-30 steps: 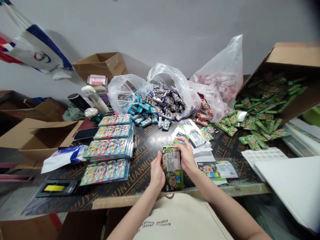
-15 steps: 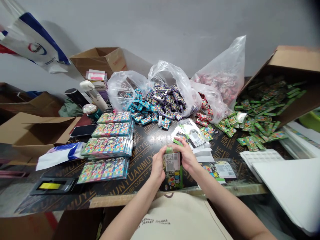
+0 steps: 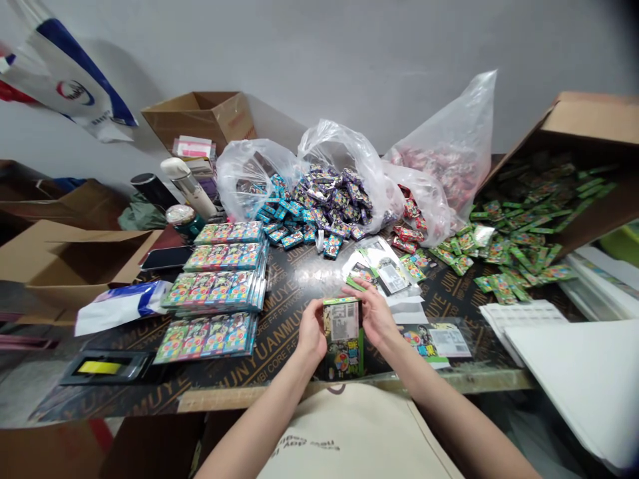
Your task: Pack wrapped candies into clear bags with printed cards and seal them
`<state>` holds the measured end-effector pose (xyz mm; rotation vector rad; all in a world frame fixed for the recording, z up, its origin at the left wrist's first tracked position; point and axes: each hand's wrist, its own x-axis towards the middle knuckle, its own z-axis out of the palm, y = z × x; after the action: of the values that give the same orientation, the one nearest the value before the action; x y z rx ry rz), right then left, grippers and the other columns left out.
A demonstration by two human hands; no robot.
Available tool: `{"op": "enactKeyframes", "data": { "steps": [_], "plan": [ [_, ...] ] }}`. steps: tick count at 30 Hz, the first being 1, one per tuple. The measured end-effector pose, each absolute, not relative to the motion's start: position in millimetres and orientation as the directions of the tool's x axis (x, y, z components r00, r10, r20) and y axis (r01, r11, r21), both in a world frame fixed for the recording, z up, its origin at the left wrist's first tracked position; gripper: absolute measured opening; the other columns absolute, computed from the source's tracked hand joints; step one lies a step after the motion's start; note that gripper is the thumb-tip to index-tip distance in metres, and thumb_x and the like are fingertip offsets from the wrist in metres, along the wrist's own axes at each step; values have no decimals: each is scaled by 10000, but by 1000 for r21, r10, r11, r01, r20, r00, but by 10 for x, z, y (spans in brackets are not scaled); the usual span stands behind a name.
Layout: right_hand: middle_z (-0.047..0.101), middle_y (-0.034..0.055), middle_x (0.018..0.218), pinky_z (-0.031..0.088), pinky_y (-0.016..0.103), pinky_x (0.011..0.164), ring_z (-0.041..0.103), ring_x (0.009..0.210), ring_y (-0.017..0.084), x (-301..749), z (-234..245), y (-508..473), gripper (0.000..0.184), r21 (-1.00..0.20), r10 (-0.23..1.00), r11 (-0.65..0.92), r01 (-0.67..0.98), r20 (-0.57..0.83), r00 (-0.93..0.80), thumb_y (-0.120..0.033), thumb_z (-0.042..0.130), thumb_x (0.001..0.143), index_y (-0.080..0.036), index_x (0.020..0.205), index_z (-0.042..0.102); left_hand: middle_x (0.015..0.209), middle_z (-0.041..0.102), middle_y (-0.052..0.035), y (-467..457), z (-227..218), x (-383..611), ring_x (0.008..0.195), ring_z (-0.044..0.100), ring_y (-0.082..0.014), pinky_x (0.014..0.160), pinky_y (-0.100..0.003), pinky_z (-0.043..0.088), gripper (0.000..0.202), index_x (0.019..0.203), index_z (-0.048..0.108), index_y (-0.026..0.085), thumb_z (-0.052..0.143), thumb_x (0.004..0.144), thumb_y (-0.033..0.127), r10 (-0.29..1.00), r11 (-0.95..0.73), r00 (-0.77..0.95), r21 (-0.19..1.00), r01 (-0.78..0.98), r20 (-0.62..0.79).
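A dark printed box (image 3: 344, 342) with green edges stands in front of me near the table's front edge, a pale label panel on its upper part. My left hand (image 3: 313, 332) grips its left side, fingers mostly hidden behind it. On the other side, my right hand (image 3: 375, 314) holds the upper right edge, with some fingers stretched out beyond it. Just past my right hand lie clear-wrapped printed packs (image 3: 389, 271) on white paper. Another flat printed piece (image 3: 433, 340) rests beside my right forearm.
Stacks of colourful packs (image 3: 212, 286) stand on the left. Plastic bags (image 3: 334, 143) at the back spill small blue, purple and red packets. A tipped carton (image 3: 574, 126) holds green packets. White sheets (image 3: 559, 372) lie right; bottles (image 3: 187, 189) and a phone (image 3: 166, 259) are left.
My hands have drawn apart from the box's top edge to its sides. The green top, covered by fingers before, now shows.
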<state>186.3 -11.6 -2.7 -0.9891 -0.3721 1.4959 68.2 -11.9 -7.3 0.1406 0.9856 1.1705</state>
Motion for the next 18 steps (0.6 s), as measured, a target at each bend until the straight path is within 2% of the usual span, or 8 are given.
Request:
{"op": "enactKeyframes", "data": {
  "steps": [4,7,9,12,15,18],
  "plan": [
    [678,6,706,456,260,657,613,654,146,1924,-86,-115,171,-799,941,-189,-571,-313,127,-202,666,620,-176,778,605,700,684,-38,-98,-103,657,640,610,-147,623,-236,443,212,721,684,117,634,611,290,896,379,82,657,-651,-437],
    [681,10,760,450,268,702,604,706,147,1941,-125,-152,111,-896,962,-88,-436,-189,194,-272,651,674,-189,746,635,707,679,-31,-18,-80,590,588,582,-121,567,-216,419,198,764,701,135,644,593,216,927,355,78,795,-492,-366],
    [682,16,823,445,286,747,602,753,157,1951,-139,-196,139,-953,968,-15,-303,-90,235,-326,624,717,-205,775,659,680,667,-28,31,-22,530,590,571,-124,560,-211,410,159,725,709,152,651,580,182,951,305,77,875,-376,-299],
    [686,25,856,435,316,812,605,829,181,1990,-138,-264,166,-990,967,77,-114,46,249,-345,597,751,-224,815,692,657,656,-36,48,107,446,657,577,-156,632,-231,428,68,605,705,176,674,559,137,992,114,81,976,-183,-101],
    [696,32,852,435,336,838,613,860,199,2058,-113,-288,150,-993,974,120,-18,114,197,-318,608,749,-231,812,713,652,655,-47,31,211,397,644,576,-167,639,-245,430,39,583,707,193,700,572,156,986,-73,148,997,-10,73],
    [701,33,824,460,334,774,622,799,199,2118,-68,-250,132,-997,986,81,6,81,148,-302,644,716,-225,791,719,640,655,-59,56,232,377,614,577,-164,587,-236,423,31,594,710,181,728,570,189,978,-86,193,996,33,78]
  ]
}}
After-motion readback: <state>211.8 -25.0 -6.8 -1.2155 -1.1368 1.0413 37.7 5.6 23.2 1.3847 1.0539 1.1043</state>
